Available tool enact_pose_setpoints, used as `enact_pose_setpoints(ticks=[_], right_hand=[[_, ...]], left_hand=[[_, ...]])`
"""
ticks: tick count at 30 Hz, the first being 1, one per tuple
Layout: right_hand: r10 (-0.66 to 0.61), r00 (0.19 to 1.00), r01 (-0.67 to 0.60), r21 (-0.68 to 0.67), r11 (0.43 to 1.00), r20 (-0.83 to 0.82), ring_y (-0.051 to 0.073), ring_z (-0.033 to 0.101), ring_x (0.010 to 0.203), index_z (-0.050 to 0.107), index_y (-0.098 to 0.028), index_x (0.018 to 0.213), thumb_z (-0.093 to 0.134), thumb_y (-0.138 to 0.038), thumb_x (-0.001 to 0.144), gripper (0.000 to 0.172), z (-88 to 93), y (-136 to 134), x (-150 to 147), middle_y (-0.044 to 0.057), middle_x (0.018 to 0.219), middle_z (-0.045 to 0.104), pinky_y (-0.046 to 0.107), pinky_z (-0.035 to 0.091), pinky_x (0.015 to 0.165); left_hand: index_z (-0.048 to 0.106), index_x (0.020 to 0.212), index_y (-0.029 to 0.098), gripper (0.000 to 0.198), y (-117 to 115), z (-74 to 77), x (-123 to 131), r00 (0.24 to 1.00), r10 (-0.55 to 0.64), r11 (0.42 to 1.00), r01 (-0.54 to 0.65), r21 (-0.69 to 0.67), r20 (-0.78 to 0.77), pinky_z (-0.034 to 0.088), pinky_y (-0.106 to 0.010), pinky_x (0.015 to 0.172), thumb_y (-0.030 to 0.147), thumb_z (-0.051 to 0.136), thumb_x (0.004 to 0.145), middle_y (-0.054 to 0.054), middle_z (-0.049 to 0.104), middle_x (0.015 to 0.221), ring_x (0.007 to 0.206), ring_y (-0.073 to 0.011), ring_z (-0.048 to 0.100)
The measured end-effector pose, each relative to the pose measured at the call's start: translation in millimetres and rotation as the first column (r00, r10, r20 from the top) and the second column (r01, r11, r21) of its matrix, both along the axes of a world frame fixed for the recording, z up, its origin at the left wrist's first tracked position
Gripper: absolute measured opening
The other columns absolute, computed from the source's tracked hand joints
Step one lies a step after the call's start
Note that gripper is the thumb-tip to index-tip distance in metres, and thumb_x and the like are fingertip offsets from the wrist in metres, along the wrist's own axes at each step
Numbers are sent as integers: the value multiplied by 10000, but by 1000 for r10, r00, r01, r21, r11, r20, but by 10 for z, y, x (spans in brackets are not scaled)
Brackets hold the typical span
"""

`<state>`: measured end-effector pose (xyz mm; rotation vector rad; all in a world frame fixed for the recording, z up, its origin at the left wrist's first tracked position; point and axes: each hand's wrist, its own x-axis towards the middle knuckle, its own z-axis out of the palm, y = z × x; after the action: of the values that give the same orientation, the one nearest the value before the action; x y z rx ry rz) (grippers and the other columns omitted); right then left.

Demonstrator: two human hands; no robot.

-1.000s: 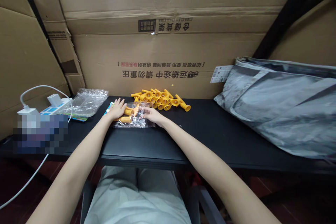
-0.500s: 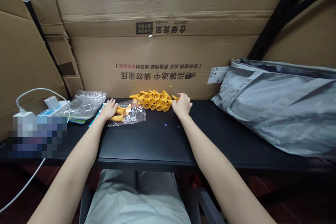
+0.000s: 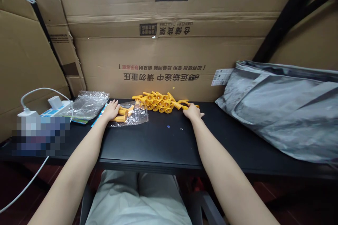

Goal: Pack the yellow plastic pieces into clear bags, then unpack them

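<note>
My left hand (image 3: 112, 109) lies flat with its fingers stretched out on a clear plastic bag (image 3: 137, 119). Ribbed yellow plastic pieces (image 3: 120, 118) stick out beside its fingertips, in or under the bag. A stack of yellow pieces with cup-shaped ends (image 3: 159, 103) stands against the cardboard, the round openings facing me. To its right, my right hand (image 3: 193, 111) is closed over a yellow plastic piece (image 3: 185, 107), low on the table. More yellow parts show just behind those fingers, and the grip itself is partly hidden.
A flattened clear bag (image 3: 88, 107) lies left, near a white power strip (image 3: 56, 109) with a charger and cable. Cardboard (image 3: 163, 52) rises behind the black table (image 3: 148, 147). On the right sits a large grey bag (image 3: 280, 112). A small blue dot (image 3: 168, 126) marks the tabletop.
My right hand has moved right and slightly toward me, away from the stack. Loose yellow pieces now show between it and the stack. My left hand stays on the bag; the view shifted slightly.
</note>
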<state>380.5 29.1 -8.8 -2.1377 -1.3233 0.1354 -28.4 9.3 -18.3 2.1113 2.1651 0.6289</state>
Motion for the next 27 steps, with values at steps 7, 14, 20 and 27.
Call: enact_pose_setpoints(ticks=[7,14,20,27], right_hand=[[49,998,-57,280,958,36,282,522,1031,562,-181,1034,568,-328,765,307,166,-99,-92,122,1077,609,476,327,893],[138,989,-70,630,774,-60,238,535,1040,526,-167,1105,507,-340,819,335,279,-169,-213,132,1121,570,387,386,899],[415,909,-326,672,665,30,245,547,1051,531,-160,1226,453,-387,872,428,424,-289,-507,125,1122,589,384,422,911],[814,554,-829,203,521,175,249,561,1042,625,-208,1139,592,-294,811,341,333,-505,-1001,102,1094,610,395,400,951]], left_hand=[[359,1428,142,582,-1,4,0,1000,10,1000,-10,-8,29,198,-439,1131,418,222,934,-107,259,1525,1421,-261,161],[348,1433,138,591,19,-17,-15,998,7,1000,-7,-4,56,192,-443,1132,423,213,934,-111,252,1527,1421,-262,160],[334,1438,115,596,19,0,-11,998,-1,1000,3,-23,56,169,-409,1142,404,205,934,-117,244,1527,1424,-237,150],[369,1420,142,586,7,19,12,995,-52,998,54,-21,89,162,-380,1146,428,223,930,-100,282,1513,1418,-223,170]])
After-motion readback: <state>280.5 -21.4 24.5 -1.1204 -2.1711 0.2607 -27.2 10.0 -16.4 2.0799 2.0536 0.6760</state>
